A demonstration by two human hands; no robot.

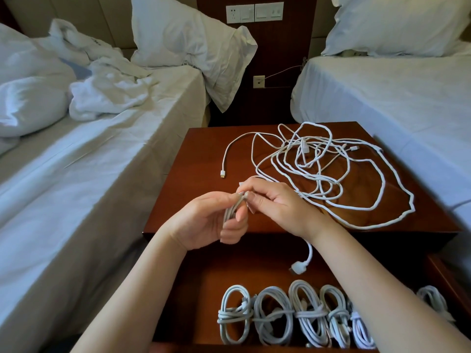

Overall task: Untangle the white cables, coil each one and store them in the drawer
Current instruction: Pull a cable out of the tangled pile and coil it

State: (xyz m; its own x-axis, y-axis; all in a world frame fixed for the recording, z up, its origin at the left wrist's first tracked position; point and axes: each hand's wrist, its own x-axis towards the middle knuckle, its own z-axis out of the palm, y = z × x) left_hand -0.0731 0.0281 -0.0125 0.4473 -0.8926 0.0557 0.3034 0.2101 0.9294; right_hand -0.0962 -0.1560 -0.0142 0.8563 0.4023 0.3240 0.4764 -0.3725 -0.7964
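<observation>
A dark wooden wall panel stands between 2 beds. The left bed carries a crumpled white duvet, a rumpled white cloth and a creased pillow slumped over its corner. The right bed lies smooth under a plump pillow. White switch plates sit high on the panel, a small socket lower down
</observation>
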